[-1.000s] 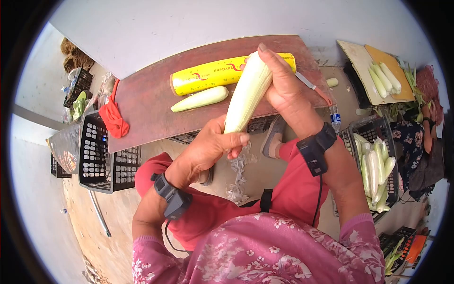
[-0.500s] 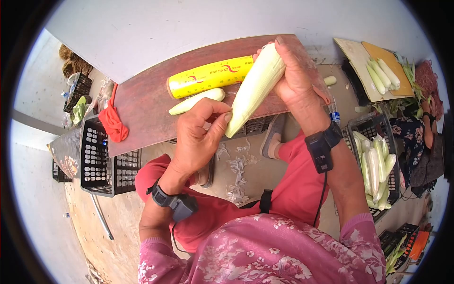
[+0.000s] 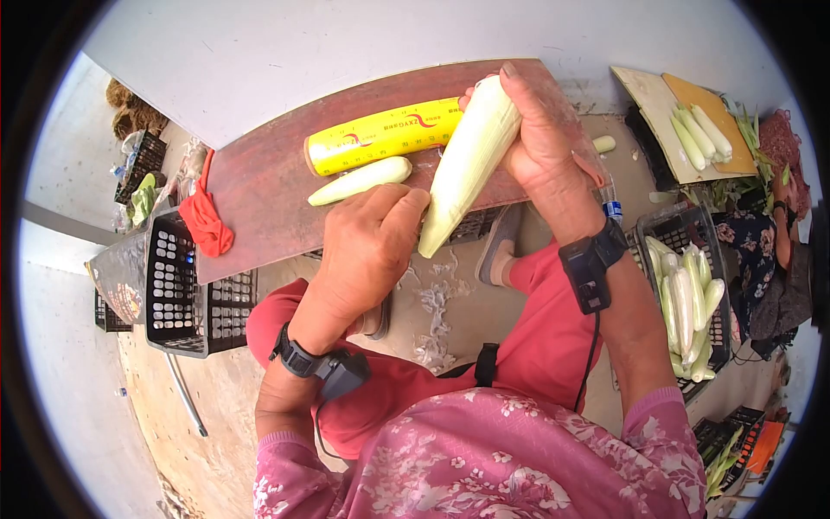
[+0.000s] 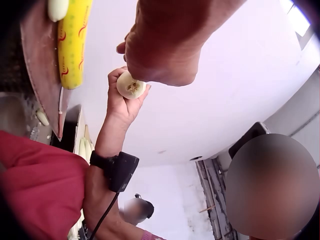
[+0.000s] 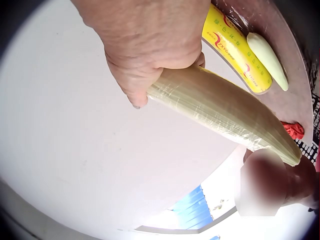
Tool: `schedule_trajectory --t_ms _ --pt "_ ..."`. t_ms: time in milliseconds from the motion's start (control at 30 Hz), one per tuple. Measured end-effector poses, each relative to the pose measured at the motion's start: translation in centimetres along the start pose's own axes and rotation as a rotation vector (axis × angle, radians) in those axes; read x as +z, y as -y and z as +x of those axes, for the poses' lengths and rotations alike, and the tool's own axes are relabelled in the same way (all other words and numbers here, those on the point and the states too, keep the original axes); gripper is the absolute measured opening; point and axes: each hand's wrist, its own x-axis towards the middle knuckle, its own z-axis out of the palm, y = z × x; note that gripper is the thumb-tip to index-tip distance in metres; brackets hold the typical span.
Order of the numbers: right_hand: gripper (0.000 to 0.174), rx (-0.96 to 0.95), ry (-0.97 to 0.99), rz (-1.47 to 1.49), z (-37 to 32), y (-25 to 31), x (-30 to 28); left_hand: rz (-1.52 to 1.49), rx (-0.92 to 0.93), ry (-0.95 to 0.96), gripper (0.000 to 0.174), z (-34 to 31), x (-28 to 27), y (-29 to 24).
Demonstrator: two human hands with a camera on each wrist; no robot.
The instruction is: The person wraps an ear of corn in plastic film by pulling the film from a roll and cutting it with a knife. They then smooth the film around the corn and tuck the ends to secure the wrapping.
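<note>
My right hand grips the thick upper end of an ear of corn in its pale green husk, thumb along the side. Shiny, creased clear film shows on the husk in the right wrist view. The ear slants down toward my left hand, whose curled fingers pinch at the edge near its narrow tip; the fingertips are partly hidden. Another ear of corn lies on the table beside a yellow roll of film. In the left wrist view, the held ear's round end faces the camera.
A reddish-brown table stands ahead, a red cloth at its left corner. Black crates flank me; the right crate holds several ears. A knife lies at the table's right end. Film scraps litter the floor. Another person is at right.
My left hand has let go of its hold around the lower end and turned palm down, pinching at the ear's edge. My right hand has shifted slightly right with the ear.
</note>
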Motion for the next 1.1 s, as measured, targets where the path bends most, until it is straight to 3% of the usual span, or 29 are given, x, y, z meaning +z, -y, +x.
schedule_trajectory --t_ms 200,400,600,700,800,900,1100 --pt "0.029 -0.007 0.031 0.009 -0.2 0.3 0.1 0.085 0.091 -0.124 0.021 -0.2 0.6 0.1" --pt "0.030 -0.030 0.033 -0.030 -0.3 0.7 0.0 0.062 0.041 -0.048 0.022 -0.7 0.4 0.1" --pt "0.035 -0.072 0.026 -0.056 0.0 0.9 0.1 -0.116 -0.218 0.245 0.011 -1.6 0.3 1.0" --pt "0.037 -0.110 -0.008 -0.090 -0.2 1.0 0.2 -0.323 -0.428 -0.032 0.014 -0.6 -0.1 -0.2" --pt "0.036 -0.115 -0.019 -0.087 -0.2 0.8 0.4 -0.302 -0.228 -0.088 0.020 0.0 -0.2 -1.2" --pt "0.035 -0.104 -0.007 -0.079 -0.2 0.8 0.3 -0.231 -0.198 -0.133 0.028 -0.1 0.6 -1.6" --pt "0.035 -0.099 -0.014 -0.070 -0.3 0.7 0.4 -0.171 -0.125 -0.164 0.026 0.0 1.0 -2.3"
